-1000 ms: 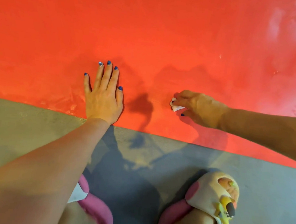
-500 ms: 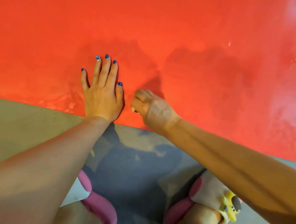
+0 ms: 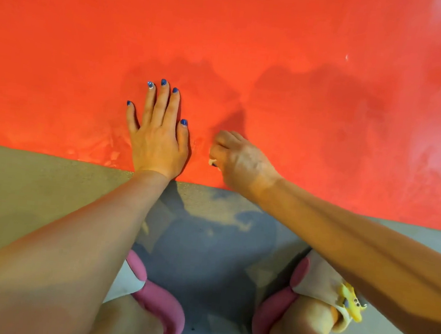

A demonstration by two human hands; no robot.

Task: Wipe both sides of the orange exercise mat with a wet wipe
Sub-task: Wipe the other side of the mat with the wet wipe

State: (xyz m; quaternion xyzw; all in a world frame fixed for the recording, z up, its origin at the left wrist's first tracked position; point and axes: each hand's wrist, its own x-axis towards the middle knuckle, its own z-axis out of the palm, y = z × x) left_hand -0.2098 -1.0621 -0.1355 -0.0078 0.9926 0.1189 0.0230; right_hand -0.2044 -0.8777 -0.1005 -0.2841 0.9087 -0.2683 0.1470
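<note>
The orange exercise mat (image 3: 252, 48) lies flat on the floor and fills the upper half of the view, with wet streaks near its front edge. My left hand (image 3: 157, 139) presses flat on the mat close to that edge, fingers straight. Just to its right, my right hand (image 3: 239, 160) curls around a small white wet wipe (image 3: 211, 162) and holds it against the mat. Only a corner of the wipe shows under the fingers.
A grey floor (image 3: 36, 189) runs below the mat's front edge. My feet in pink and cream slippers, left slipper (image 3: 158, 301) and right slipper (image 3: 310, 286), stand on it near the bottom of the view.
My right hand with the wipe has slid left along the mat's front edge, from well apart to right beside my left hand. The left hand has stayed planted.
</note>
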